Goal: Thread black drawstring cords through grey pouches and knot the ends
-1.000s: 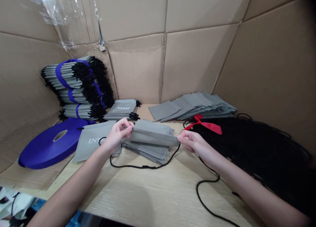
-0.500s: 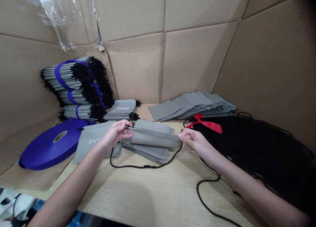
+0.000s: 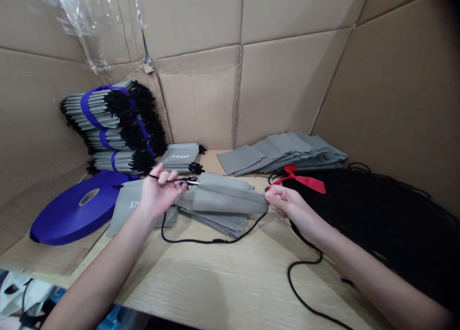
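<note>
1. The left hand (image 3: 160, 192) is raised and bent back at the wrist, with its fingers loosely fanned and the thumb pinching against them.
2. The right hand (image 3: 285, 206) sits lower, fingers curled and thumb pressed closed in a firm pinch.
3. The bare left forearm (image 3: 102, 270) angles up from the lower left.
4. The bare right forearm (image 3: 373, 268) reaches in from the lower right.
5. The two hands are well apart, facing each other.

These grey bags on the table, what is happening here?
A person is working with a folded grey fabric bag. The right hand pinches its end, and the left hand holds a thin black cord that loops below the bag. A heap of black cords lies to the right, and a blue ribbon roll to the left.
</note>
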`<state>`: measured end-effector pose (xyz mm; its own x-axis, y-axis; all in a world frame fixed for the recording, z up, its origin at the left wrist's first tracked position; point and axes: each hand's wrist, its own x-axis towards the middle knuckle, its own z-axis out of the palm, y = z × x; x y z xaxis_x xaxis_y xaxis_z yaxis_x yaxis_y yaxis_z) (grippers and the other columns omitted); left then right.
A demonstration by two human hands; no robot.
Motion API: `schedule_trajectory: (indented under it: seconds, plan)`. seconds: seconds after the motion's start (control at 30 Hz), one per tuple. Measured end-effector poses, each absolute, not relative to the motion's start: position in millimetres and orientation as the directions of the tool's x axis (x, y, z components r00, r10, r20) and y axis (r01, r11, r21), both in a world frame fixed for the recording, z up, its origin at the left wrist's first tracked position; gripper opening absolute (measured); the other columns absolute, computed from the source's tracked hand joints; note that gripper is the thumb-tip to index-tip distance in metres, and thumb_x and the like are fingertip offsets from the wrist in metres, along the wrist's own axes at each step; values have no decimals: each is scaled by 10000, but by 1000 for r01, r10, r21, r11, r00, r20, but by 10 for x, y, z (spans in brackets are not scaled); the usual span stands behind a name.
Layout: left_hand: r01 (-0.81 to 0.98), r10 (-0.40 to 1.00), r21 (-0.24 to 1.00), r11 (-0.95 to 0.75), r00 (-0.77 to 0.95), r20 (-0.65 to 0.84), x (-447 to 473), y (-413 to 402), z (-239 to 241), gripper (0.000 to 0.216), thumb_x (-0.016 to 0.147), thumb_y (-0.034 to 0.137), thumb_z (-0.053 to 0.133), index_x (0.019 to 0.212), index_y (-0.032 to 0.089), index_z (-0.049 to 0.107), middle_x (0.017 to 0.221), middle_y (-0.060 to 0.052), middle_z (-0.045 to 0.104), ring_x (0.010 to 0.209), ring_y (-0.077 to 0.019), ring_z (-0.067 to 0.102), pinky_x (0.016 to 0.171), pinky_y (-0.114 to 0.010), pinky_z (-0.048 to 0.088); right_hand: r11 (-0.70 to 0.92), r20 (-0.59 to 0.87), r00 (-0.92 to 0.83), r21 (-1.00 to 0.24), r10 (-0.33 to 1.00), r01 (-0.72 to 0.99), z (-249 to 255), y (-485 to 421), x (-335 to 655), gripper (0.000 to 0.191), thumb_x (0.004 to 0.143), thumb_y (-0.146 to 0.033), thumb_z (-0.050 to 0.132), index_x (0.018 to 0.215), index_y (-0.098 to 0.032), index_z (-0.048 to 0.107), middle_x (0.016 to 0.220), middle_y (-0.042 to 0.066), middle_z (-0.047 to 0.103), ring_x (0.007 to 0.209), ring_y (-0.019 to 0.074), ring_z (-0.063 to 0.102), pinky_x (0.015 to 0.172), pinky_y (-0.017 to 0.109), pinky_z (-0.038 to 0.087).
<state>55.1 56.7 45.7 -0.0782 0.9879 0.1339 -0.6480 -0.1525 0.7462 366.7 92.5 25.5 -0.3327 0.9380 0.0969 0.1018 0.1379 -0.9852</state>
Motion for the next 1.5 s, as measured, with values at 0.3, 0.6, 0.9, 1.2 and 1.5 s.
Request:
schedule_trajectory:
  seconds: [0.3,0.6,0.9,1.2,1.5]
  plan:
    - [-107,969,963,-246,10,249,598,573,381,440,748,571,511,836,148,595,738,-57,598,703,-176,559,628,-290,482,167,137,-272,-982,953,88,252,952,3727,405,645,-535,633,605,-200,408,463,-89,271,401,52,182,405,215,78]
    - [188,893,907,-377,-187,410,805,585,228,202,694,343,665,671,149,614,635,14,572,634,-117,526,637,-216,428,139,103,-323,-986,941,90,183,899,3612,457,602,-580,659,597,-193,417,449,-98,258,399,40,161,407,208,58]
    - [-691,985,703,-170,-129,112,600,605,308,68,743,216,582,706,168,551,732,5,590,728,-138,576,758,-362,484,7,15,-212,-999,977,-37,138,1014,3732,318,659,-406,655,638,-197,416,449,-108,236,379,35,129,382,206,62]
    - [-175,956,940,-293,-60,287,573,610,289,259,779,334,529,594,153,521,693,-21,553,687,-141,525,636,-252,448,115,118,-166,-993,979,-30,163,1080,3807,287,682,-381,630,625,-203,412,463,-96,241,380,51,163,394,218,83]
    - [132,916,923,-363,-131,379,563,633,247,246,794,389,510,836,157,581,833,-52,571,838,-184,540,673,-250,435,302,281,-125,-932,952,203,175,1114,3865,313,684,-462,634,630,-184,500,513,-35,446,460,89,392,435,217,281]
